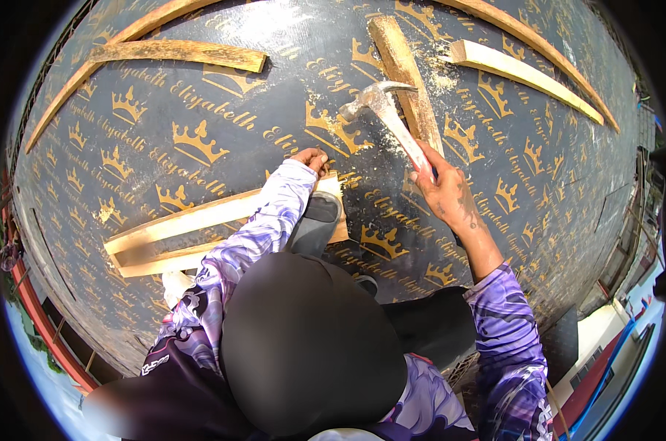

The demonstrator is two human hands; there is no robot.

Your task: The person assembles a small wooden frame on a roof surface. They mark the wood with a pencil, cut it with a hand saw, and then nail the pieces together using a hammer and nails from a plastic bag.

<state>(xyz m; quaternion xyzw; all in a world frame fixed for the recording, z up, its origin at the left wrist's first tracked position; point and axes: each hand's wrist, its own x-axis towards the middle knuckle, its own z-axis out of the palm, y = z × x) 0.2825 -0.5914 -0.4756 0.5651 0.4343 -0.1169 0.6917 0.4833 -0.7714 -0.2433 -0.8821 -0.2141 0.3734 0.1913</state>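
My right hand (pixel 450 195) is wrapped around the handle of a claw hammer (pixel 393 121), its steel head raised over the dark printed board and pointing away from me. At the far end of a pale wooden frame (pixel 186 219), my left hand (pixel 311 159) has its fingers curled together. Whatever they pinch is too small or hidden to make out. The frame's light strips lie to the left, partly covered by my left forearm. A grey shoe (pixel 320 212) rests on the frame's right end, just below my left hand.
A rough timber piece (pixel 403 73) lies beyond the hammer, with sawdust around it. Pale timber (pixel 524 77) lies at the far right, and a short plank (pixel 182 54) crosses a long strip (pixel 61 103) at the far left. The dark board (pixel 267 110) has gold crowns printed on it.
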